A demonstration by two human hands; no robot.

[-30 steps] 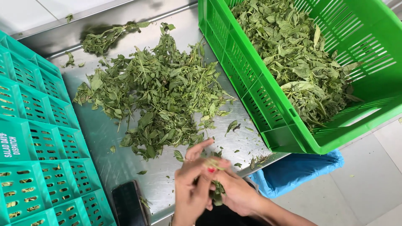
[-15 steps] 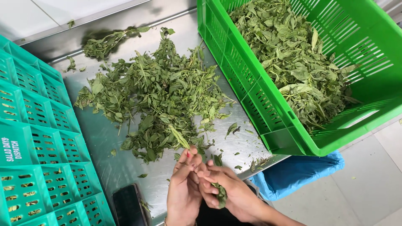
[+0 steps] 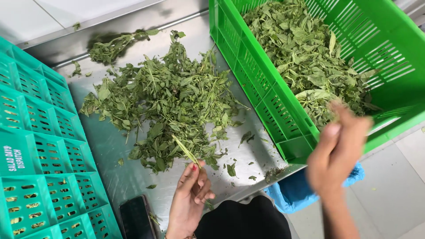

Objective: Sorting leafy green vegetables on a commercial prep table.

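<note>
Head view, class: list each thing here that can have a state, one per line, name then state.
left hand: fingers pinched on a bare green stem.
right hand: raised beside the crate, blurred; grip unclear.
bright green crate: tilted on the table edge, holding loose leaves.
leafy pile: spread loose on the steel table.
teal crate: contents out of sight.
phone: flat, screen dark.

Commercial food-prep room: stainless steel worktop (image 3: 119, 177) heaped with loose herb leaves (image 3: 164, 106), flanked by a green plastic crate (image 3: 283, 115) and teal crates (image 3: 35, 146), tiled floor (image 3: 398, 194).
</note>
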